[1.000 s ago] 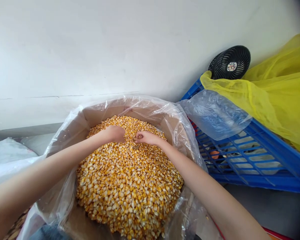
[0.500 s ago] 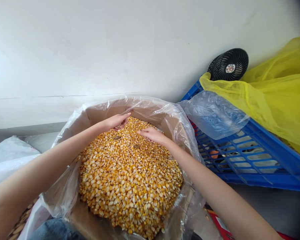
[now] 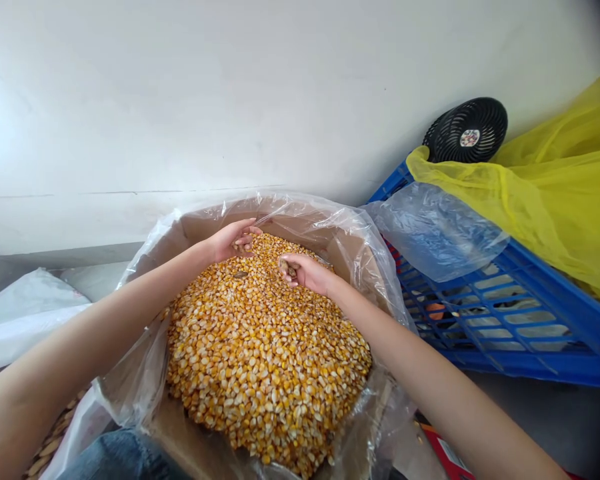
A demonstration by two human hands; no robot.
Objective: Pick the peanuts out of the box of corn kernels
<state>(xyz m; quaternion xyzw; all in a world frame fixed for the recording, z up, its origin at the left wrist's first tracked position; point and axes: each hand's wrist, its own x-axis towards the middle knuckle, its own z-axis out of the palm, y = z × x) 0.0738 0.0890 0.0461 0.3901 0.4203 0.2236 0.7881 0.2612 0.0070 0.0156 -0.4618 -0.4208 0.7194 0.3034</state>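
Noting first the person's right hand (image 3: 305,275): it is loosely clenched, turned palm up, with its fingers curled over a few corn kernels (image 3: 289,269), just above the heap. The left hand (image 3: 233,241) lies palm up at the far edge of the heap with its fingers half curled; whether it grasps any kernels cannot be determined from this view. The hands are near each other but not touching.

The bulk of the dried yellow corn (image 3: 265,360) forms a loose mound inside a cardboard box (image 3: 180,443). A clear plastic liner (image 3: 135,393) lines the box and folds outward over its rim. A flat, dark fleck (image 3: 240,274) lies on the mound near the left hand. The person's denim-covered leg (image 3: 120,457) shows at the bottom edge of the view, close against the box.

To the left of the box lie white sacks (image 3: 30,313). To the right, a slatted blue plastic crate (image 3: 500,313) stands tilted, partly covered by a clear plastic bag (image 3: 435,230) and a yellow mesh sheet (image 3: 545,193). A red carton (image 3: 443,453) sits at the lower right on the grey floor (image 3: 545,420). A black fan (image 3: 467,130) stands behind the crate, against a white wall (image 3: 230,87).
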